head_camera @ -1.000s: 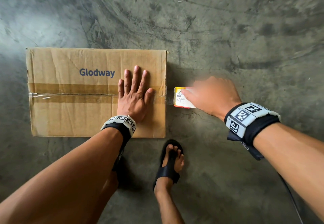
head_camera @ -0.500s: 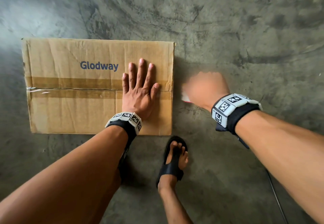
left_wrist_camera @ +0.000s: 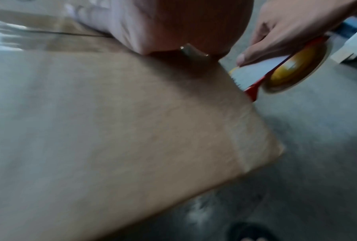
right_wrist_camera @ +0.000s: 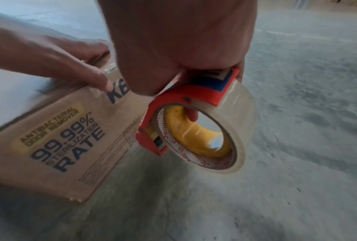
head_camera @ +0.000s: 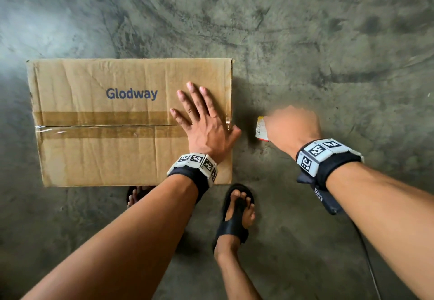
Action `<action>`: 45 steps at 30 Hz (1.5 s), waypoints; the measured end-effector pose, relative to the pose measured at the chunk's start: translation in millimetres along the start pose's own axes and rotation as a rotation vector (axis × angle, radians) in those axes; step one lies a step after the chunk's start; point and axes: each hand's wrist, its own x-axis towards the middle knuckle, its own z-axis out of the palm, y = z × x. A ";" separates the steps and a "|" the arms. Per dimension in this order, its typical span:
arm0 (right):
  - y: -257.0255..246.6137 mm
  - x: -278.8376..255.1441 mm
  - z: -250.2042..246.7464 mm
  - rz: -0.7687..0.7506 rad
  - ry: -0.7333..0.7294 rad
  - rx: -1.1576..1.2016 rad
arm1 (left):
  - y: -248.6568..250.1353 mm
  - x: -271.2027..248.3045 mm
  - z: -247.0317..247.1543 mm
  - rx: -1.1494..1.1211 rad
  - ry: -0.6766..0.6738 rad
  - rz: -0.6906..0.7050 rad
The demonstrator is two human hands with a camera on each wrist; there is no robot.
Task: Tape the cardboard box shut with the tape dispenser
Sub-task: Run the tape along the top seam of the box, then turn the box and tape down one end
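Observation:
A brown cardboard box [head_camera: 112, 154] marked "Glodway" lies on the concrete floor, its flaps closed, with clear tape along the centre seam. My left hand [head_camera: 206, 125] lies flat on the box's right end, fingers spread, thumb at the right edge. My right hand [head_camera: 291, 128] grips the red tape dispenser [head_camera: 261, 129] just right of the box, off its side. In the right wrist view the dispenser [right_wrist_camera: 186, 97] carries a clear tape roll [right_wrist_camera: 225, 130] with a yellow core, one finger through the core. The box's printed side [right_wrist_camera: 60, 138] faces it.
Bare grey concrete floor [head_camera: 305, 41] surrounds the box. My sandalled right foot [head_camera: 237, 217] stands just in front of the box's right corner; the other foot [head_camera: 138, 196] shows under my left forearm. A dark cable [head_camera: 368, 264] trails from my right wrist.
My right hand with the dispenser went in towards the box's right side, then drew back out to the right. My left hand slid right, its thumb now at the box's edge.

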 end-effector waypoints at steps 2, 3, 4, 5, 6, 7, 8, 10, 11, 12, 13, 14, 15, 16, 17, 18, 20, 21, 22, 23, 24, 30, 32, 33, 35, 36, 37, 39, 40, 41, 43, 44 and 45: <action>-1.7 -2.6 5.0 0.065 0.026 0.097 | 14.6 4.9 0.9 -0.040 -0.024 -0.077; -2.0 -6.3 8.2 0.116 0.037 0.156 | 20.8 6.3 0.7 -0.063 -0.039 -0.110; -3.4 -10.7 10.4 0.166 0.047 0.218 | 24.0 7.3 -1.3 -0.076 -0.061 -0.133; -4.3 -16.5 12.3 0.219 0.059 0.282 | 24.8 6.8 -2.8 -0.070 -0.080 -0.136; -4.4 -23.7 12.1 0.274 0.066 0.345 | 24.6 5.3 -6.9 -0.057 -0.100 -0.121; -5.2 -30.3 11.9 0.317 0.068 0.406 | 20.7 3.3 -10.4 -0.050 -0.114 -0.102; -6.3 -37.6 8.3 0.354 0.072 0.457 | 15.8 0.1 -19.7 -0.059 -0.113 -0.082; -8.2 -50.7 2.8 0.382 0.084 0.511 | 1.1 -4.3 -34.8 -0.118 -0.054 -0.014; -9.6 -58.5 -3.0 0.382 0.098 0.526 | -6.8 -5.0 -44.2 -0.159 -0.002 0.064; -11.4 -65.3 -7.6 0.370 0.113 0.532 | -12.8 -4.6 -51.0 -0.215 0.023 0.163; -15.0 -72.6 -14.4 0.359 0.129 0.539 | -19.7 -4.0 -56.9 -0.284 0.001 0.259; -17.8 -77.7 -20.3 0.349 0.142 0.543 | -23.5 -2.5 -60.8 -0.360 -0.074 0.323; -20.8 -82.4 -26.8 0.344 0.151 0.548 | -25.9 -1.4 -65.9 -0.424 -0.182 0.341; -25.5 -86.9 -34.3 0.342 0.162 0.559 | -27.9 -1.7 -73.4 -0.478 -0.303 0.325; -29.3 -90.3 -40.3 0.338 0.170 0.569 | -28.5 -2.0 -79.0 -0.552 -0.409 0.278; -35.2 -93.9 -46.0 0.337 0.186 0.585 | -29.5 -3.2 -87.5 -0.643 -0.503 0.219; -46.6 -98.8 -52.7 0.325 0.207 0.623 | -34.1 -6.5 -99.3 -0.833 -0.637 0.081; -54.9 -102.4 -56.8 0.324 0.219 0.642 | -40.1 -8.5 -106.3 -0.904 -0.672 0.024; -61.1 -106.0 -59.9 0.327 0.226 0.658 | -44.7 -10.7 -112.0 -0.959 -0.704 -0.025; -69.0 -110.4 -64.4 0.337 0.234 0.678 | -52.0 -12.7 -118.3 -1.000 -0.737 -0.069; -74.7 -114.2 -67.4 0.343 0.237 0.694 | -57.9 -14.5 -123.3 -1.032 -0.770 -0.110; -108.4 -132.6 -76.6 0.363 0.247 0.766 | -97.7 -20.5 -136.7 -1.096 -0.897 -0.180; -117.8 -134.9 -78.2 0.362 0.240 0.784 | -106.8 -21.0 -135.4 -1.091 -0.890 -0.165; -121.7 -137.7 -77.3 0.363 0.236 0.801 | -111.4 -21.8 -132.1 -1.078 -0.892 -0.170; -126.2 -141.5 -77.1 0.376 0.232 0.833 | -116.9 -18.5 -125.6 -1.042 -0.887 -0.180; -127.2 -144.8 -75.6 0.391 0.229 0.852 | -117.1 -17.4 -121.7 -1.022 -0.883 -0.184; -128.7 -146.2 -74.8 0.400 0.227 0.867 | -117.1 -16.1 -119.6 -1.010 -0.875 -0.182; -130.0 -148.5 -70.9 0.419 0.223 0.889 | -112.9 -14.9 -115.4 -0.988 -0.854 -0.162; -130.7 -149.3 -68.1 0.434 0.220 0.903 | -109.9 -14.8 -114.4 -0.966 -0.834 -0.144; -130.4 -150.5 -65.4 0.453 0.220 0.926 | -105.8 -14.1 -113.7 -0.939 -0.807 -0.125; -129.9 -150.6 -59.5 0.473 0.221 0.968 | -99.0 -9.7 -112.5 -0.905 -0.762 -0.076; -130.1 -150.5 -57.4 0.471 0.219 0.984 | -96.1 -6.3 -112.9 -0.894 -0.754 -0.047; -129.8 -150.0 -55.7 0.463 0.219 1.002 | -93.4 -2.0 -113.7 -0.876 -0.750 -0.018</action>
